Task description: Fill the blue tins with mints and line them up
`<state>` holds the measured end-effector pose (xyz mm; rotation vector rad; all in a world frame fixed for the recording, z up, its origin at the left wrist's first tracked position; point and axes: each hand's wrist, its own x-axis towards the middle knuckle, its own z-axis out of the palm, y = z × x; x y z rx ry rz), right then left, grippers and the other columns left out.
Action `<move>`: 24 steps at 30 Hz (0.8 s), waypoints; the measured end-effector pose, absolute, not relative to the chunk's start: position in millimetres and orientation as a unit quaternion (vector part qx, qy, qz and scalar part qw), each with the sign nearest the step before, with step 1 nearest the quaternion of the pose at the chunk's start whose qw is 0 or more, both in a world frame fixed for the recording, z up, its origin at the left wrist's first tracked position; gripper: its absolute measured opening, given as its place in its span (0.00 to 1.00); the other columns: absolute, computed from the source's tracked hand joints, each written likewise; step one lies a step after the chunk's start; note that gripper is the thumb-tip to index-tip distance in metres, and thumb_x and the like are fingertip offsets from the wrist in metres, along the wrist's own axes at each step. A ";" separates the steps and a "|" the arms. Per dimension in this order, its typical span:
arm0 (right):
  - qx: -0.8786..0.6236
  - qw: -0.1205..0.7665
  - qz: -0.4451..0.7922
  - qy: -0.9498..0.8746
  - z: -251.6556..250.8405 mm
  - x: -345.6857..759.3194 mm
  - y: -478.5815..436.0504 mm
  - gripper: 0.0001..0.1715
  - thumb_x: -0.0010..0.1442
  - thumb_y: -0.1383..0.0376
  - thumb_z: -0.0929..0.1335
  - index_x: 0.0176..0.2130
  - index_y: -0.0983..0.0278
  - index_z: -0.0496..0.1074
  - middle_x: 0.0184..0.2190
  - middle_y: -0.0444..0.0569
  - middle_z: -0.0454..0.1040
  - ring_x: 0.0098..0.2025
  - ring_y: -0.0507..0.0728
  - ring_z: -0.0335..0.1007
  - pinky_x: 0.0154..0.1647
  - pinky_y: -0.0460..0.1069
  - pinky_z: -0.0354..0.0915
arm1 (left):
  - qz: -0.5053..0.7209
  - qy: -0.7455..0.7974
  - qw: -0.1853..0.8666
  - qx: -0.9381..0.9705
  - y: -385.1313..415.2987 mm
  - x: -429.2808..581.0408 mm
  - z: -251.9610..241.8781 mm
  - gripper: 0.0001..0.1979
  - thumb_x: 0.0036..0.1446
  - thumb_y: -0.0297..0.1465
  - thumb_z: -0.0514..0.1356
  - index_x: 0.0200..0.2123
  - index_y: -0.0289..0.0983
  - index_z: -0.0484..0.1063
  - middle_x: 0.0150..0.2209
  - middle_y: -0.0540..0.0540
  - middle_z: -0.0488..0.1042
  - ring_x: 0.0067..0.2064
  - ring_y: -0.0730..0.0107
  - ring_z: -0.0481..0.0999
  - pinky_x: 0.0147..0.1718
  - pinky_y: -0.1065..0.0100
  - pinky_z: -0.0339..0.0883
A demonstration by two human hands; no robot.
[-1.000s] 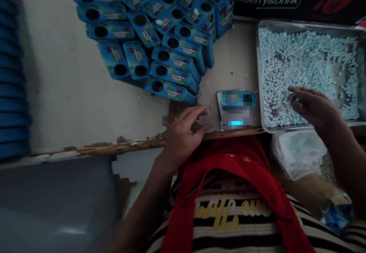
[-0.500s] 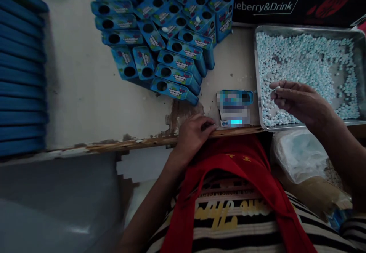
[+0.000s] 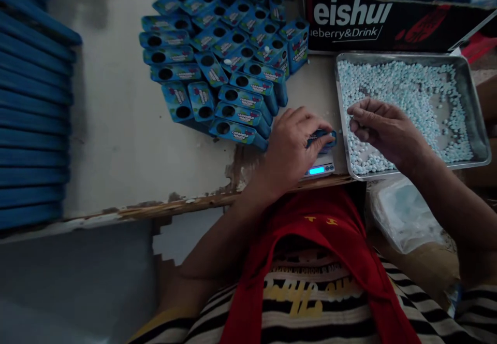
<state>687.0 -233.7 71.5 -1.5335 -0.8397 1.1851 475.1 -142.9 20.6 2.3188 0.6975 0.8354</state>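
Note:
My left hand (image 3: 293, 144) is wrapped round a small blue candy box (image 3: 328, 138) that sits on a digital scale (image 3: 328, 165) with a lit blue display. The fingers hide much of the box. Over the left part of a metal tray (image 3: 351, 170), my right hand (image 3: 378, 124) is closed with thumb and fingertips pinched together; whatever is between them is too small to make out. Pale blue and white candies (image 3: 407, 85) cover much of the tray floor below it.
Blue boxes with round holes on top (image 3: 236, 100) stand grouped left of the scale. Further left is a stack of blue pieces (image 3: 34, 131). A black carton (image 3: 349, 25) stands behind the tray. The table's worn wooden edge (image 3: 186, 204) runs along the front.
My left hand has moved up and right from the table edge onto the box at the scale. My right hand stays pinched over the tray. The whole view has shifted slightly.

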 end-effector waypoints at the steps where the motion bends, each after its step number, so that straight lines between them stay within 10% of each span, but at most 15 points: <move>1: -0.632 0.488 0.490 -0.350 69.8 686.2 -234.8 0.28 0.60 0.45 0.85 0.38 0.59 0.76 0.28 0.42 0.75 0.26 0.49 0.61 0.24 0.47 0.59 | 0.308 0.268 0.281 0.869 -141.9 476.2 19.7 0.04 0.71 0.31 0.72 0.48 0.41 0.85 0.47 0.46 0.85 0.54 0.55 0.85 0.60 0.54 0.78; 24: -0.665 0.403 0.390 -0.493 53.2 664.2 -219.8 0.17 0.62 0.52 0.82 0.35 0.60 0.80 0.33 0.46 0.80 0.36 0.55 0.73 0.38 0.51 0.68 | 0.407 0.373 0.270 0.789 -146.1 389.2 9.3 0.06 0.68 0.35 0.75 0.46 0.43 0.85 0.44 0.48 0.87 0.45 0.60 0.87 0.49 0.56 0.84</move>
